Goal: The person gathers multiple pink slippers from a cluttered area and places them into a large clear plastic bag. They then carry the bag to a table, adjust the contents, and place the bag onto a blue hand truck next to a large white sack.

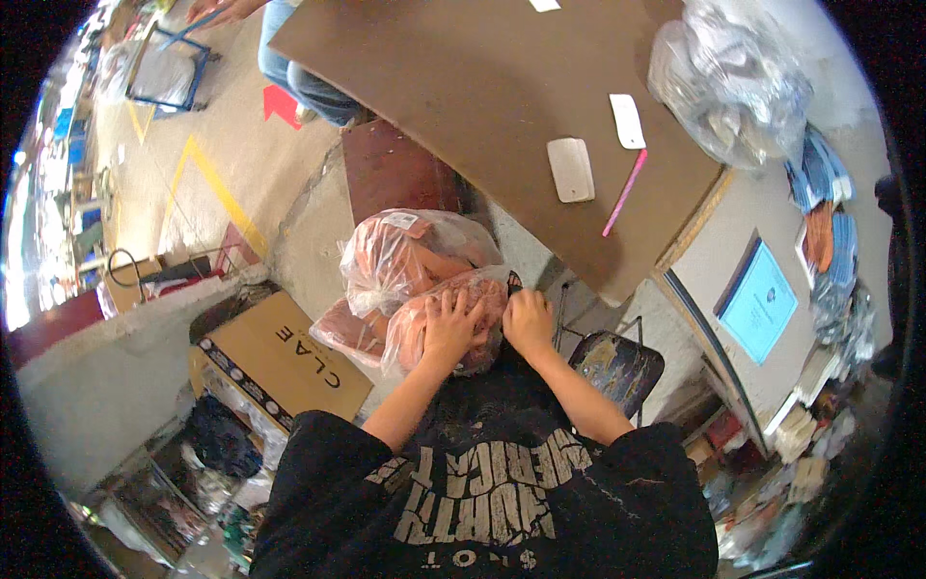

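A clear plastic bag (pixel 406 335) packed with orange-brown pieces, perhaps fabric or leather, is in front of my body. My left hand (pixel 453 326) lies on top of it, fingers spread and pressing on the film. Against the bag's right edge, my right hand (pixel 528 320) is closed in a fist; what its fingers hold is hidden. Just beyond is a second, fuller clear bag (pixel 386 253) of the same orange-brown pieces. More of this material, in film (pixel 340 330), shows at the left below them.
A brown table (pixel 463 77) ahead carries a pink pen (pixel 625 193), a white tag (pixel 627 121) and a pale rounded block (pixel 571 171). A cardboard box (pixel 285 357) stands at left, a dark stool (pixel 622 372) at right. Another person's jeans-clad leg (pixel 309 87) shows beyond the table.
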The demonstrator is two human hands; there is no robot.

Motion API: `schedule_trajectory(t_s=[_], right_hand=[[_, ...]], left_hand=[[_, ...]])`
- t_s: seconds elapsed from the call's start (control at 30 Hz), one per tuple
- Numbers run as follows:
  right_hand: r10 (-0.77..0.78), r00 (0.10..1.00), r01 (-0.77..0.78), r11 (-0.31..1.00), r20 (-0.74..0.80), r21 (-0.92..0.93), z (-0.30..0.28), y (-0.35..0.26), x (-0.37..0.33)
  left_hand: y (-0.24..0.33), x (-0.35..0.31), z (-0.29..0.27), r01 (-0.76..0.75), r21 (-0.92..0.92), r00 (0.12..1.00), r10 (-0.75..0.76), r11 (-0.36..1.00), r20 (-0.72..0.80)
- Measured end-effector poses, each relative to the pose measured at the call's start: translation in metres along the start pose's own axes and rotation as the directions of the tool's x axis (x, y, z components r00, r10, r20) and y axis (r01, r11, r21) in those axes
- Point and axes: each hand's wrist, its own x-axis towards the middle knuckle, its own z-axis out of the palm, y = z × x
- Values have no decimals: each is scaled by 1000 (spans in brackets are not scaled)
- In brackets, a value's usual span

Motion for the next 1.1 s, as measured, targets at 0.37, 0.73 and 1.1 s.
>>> schedule_trajectory(t_s=[0.37, 0.73, 1.1], right_hand=[[512, 751, -584, 222, 416, 781, 100, 6, 29], [362, 861, -503, 498, 357, 706, 71, 9, 47], [463, 835, -524, 499, 298, 691, 51, -10, 20]], left_hand=[[-1, 25, -8, -365, 149, 926, 375, 919, -44], [-9, 51, 17, -396, -99, 902, 407, 913, 144], [-10, 92, 53, -362, -61, 884, 363, 930, 296]])
